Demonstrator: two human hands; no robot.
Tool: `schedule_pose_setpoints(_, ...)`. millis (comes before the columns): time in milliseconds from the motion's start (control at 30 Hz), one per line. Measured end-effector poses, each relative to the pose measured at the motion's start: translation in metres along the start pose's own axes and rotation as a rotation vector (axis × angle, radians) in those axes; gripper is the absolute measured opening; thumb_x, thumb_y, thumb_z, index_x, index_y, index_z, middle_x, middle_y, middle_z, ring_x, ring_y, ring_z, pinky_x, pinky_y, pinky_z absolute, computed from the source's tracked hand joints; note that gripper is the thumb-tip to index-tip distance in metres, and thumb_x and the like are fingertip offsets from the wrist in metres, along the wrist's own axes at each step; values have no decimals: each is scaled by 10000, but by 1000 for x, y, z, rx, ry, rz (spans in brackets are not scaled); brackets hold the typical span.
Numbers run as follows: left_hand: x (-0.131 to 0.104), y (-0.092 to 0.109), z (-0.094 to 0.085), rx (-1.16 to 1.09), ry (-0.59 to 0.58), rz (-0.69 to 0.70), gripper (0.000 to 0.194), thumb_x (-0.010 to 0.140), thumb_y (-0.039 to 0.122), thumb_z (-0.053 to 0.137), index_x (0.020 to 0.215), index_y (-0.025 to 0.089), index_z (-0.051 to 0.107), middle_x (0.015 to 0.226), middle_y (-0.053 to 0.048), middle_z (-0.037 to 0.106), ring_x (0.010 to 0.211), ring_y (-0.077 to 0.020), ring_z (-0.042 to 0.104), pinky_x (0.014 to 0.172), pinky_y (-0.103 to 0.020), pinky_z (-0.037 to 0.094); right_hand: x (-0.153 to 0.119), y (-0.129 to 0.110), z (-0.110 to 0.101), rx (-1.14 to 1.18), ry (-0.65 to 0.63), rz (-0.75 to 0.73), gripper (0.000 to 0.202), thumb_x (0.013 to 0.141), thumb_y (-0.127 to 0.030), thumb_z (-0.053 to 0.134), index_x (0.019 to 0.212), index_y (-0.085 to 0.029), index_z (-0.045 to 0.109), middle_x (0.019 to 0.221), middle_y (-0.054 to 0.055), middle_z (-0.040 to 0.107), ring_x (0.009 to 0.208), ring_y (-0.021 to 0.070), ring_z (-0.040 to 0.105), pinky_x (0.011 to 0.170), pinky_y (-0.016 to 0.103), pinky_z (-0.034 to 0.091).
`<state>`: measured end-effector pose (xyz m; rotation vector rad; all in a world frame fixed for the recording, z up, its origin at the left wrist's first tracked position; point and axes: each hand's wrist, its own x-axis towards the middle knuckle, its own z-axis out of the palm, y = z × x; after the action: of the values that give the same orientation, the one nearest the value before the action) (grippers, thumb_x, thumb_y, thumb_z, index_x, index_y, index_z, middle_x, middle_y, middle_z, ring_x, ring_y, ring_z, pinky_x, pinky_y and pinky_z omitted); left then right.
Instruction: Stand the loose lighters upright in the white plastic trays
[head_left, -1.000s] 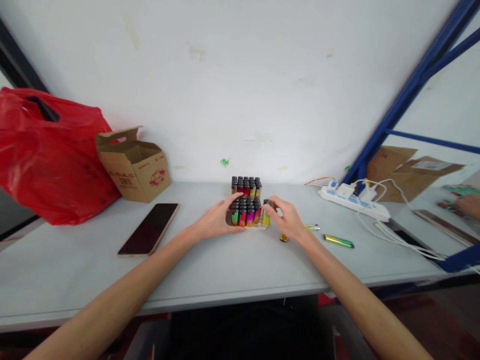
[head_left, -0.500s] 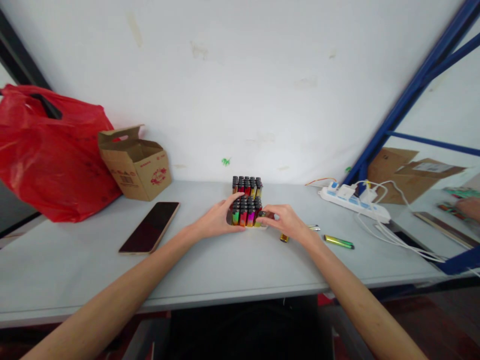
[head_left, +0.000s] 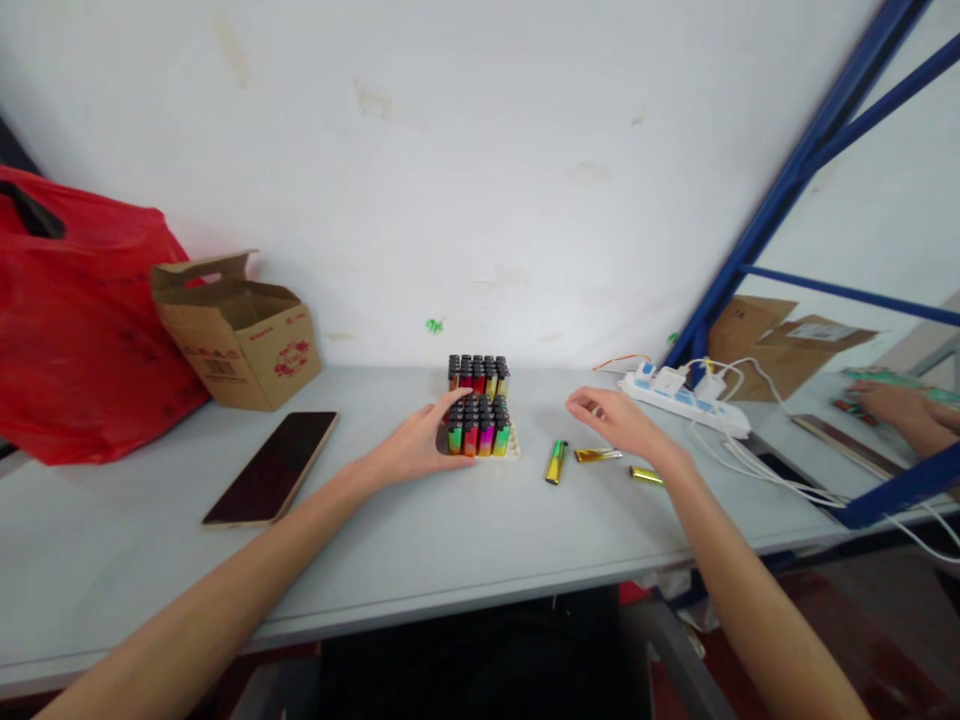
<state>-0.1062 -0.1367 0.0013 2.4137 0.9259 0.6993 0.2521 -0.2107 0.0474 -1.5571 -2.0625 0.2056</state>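
Note:
My left hand (head_left: 421,440) curves round the left side of the nearer block of upright lighters (head_left: 478,428), thumb at the back and fingers low at the front. These lighters have black tops and shiny coloured bodies. They stand in a pale tray (head_left: 513,446), whose bare holes show at the right end. My right hand (head_left: 611,415) is held over the table to the right of the tray, fingers loosely bent with nothing seen in them. Below it lie a green-and-gold lighter (head_left: 556,463), a gold lighter (head_left: 598,455) and another yellow lighter (head_left: 646,474), partly behind my forearm.
A second block of lighters (head_left: 480,374) stands behind, near the wall. To the left are a phone (head_left: 271,468), an open cardboard box (head_left: 247,350) and a red bag (head_left: 90,330). A power strip (head_left: 686,402) with cables lies right. Another person's hand (head_left: 896,405) shows far right.
My right hand has let go of a lighter at the tray's right end and moved right, over the loose lighters. My left hand keeps its place. The view has shifted slightly.

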Motion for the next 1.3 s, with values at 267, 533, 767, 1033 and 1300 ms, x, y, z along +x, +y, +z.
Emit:
schedule_pose_setpoints(267, 3, 1, -3, 4, -31, -2, 1084, 764, 582, 843, 1628, 292, 256, 1440, -124, 635, 1284, -360, 641, 1097, -498, 510, -96, 48, -50, -182, -122, 165, 486, 874, -578, 665, 1178, -208, 742, 1121, 126, 748, 992, 304, 713, 902, 443, 566)
schedule_pose_setpoints(533, 4, 3, -6, -25, -45, -3, 1050, 759, 557, 847, 1611, 284, 297, 1443, -115, 644, 1293, -359, 642, 1108, -484, 509, -119, 59, -30, -7, 13, 221, 405, 917, -587, 629, 1044, -217, 736, 1071, 113, 750, 897, 274, 708, 818, 418, 585)
schedule_pose_setpoints(767, 4, 1, -5, -35, -44, 0, 1059, 753, 547, 858, 1613, 297, 293, 1469, -113, 626, 1310, -357, 634, 1127, -484, 499, -41, 25, -6, 490, 160, 196, 442, 775, -524, 833, 1067, -205, 741, 985, 73, 729, 843, 222, 663, 766, 363, 543)
schedule_pose_setpoints(1033, 3, -1, -4, -51, -40, 5, 1072, 747, 534, 868, 1619, 298, 289, 1486, -117, 613, 1345, -358, 609, 1152, -501, 478, 44, -21, 34, 1077, 101, 205, 424, 745, -559, 858, 924, -208, 701, 898, 24, 683, 785, 150, 587, 697, 286, 478)
schedule_pose_setpoints(1300, 3, -1, -8, -87, -57, 41, 1015, 754, 507, 863, 1593, 299, 331, 1516, -85, 603, 1363, -325, 603, 1155, -439, 478, 46, -43, 77, 1110, -65, 275, 522, 858, -760, 638, 949, -253, 558, 575, -107, 359, 452, 71, 206, 448, 203, 151)
